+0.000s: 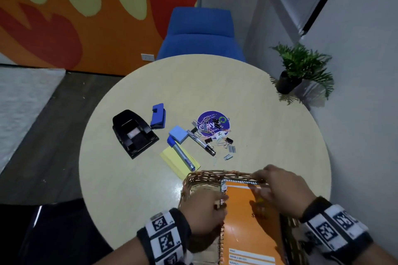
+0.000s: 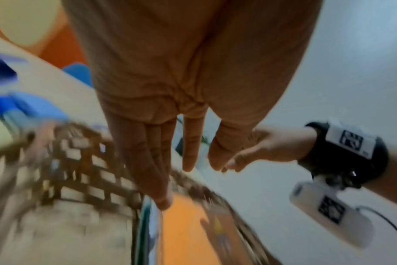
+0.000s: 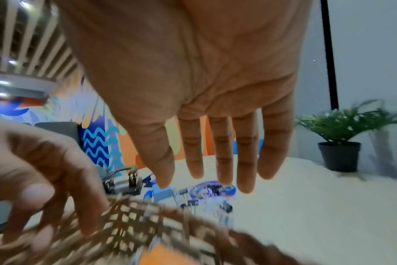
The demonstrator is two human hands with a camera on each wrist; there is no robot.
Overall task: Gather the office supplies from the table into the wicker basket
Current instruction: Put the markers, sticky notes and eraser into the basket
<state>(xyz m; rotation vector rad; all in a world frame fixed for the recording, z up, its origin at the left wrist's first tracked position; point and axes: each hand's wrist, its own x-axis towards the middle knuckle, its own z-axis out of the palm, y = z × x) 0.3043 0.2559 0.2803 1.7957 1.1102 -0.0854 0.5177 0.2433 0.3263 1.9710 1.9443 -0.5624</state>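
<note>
Two hands work over the worktop: the wicker basket holds an orange notebook; left hand and right hand, fingers apparently slack and empty, seat it; remaining supplies lie beyond.

Little text is being shown legibly. On the round purple sticker on the table, large pale letters that look like "ay" are being displayed; its smaller lines are too blurred to be read. A "Z"-like mark is being seen on a small white tag at its lower edge. The printing on the orange notebook is not being resolved.
</note>
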